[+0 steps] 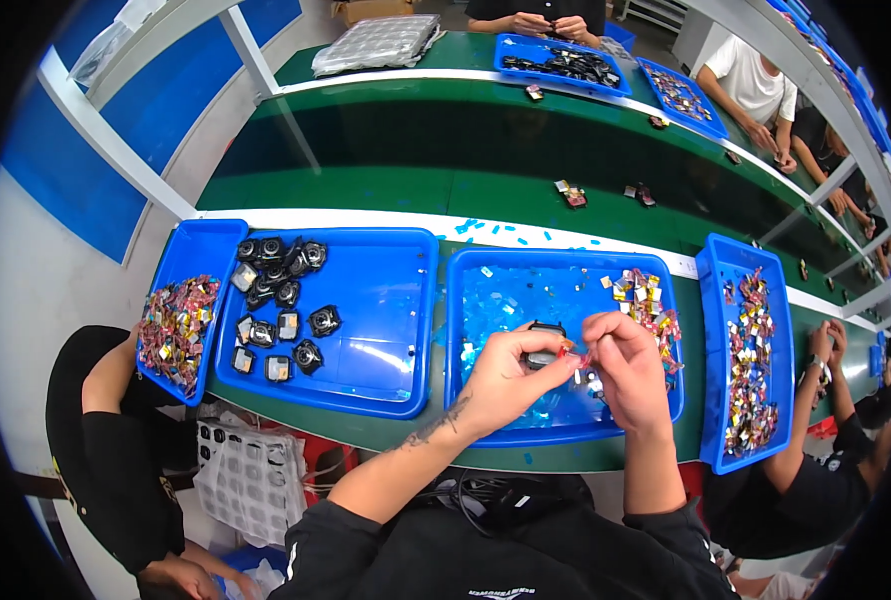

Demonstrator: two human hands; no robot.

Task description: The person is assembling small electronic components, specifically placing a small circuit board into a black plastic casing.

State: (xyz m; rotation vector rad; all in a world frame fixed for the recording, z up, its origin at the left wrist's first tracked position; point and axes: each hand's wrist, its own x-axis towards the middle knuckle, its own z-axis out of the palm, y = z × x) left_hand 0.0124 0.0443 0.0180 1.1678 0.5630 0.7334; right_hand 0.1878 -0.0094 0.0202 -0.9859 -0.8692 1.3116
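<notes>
Left hand round dark module, right hand in pinch, contents unclear, over blue tray on green bench, blue-panelled wall

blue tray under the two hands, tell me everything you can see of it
The blue tray is rectangular with rounded corners, a raised rim and a smooth, plastic-looking surface. It lies flat, open side up, on the green tabletop. Light blue film-like pieces are scattered over its left and middle; small pink, yellow and white parts are heaped along its right. The left hand and right hand, above it, hide part of its middle; whether either touches it cannot be told.
</notes>
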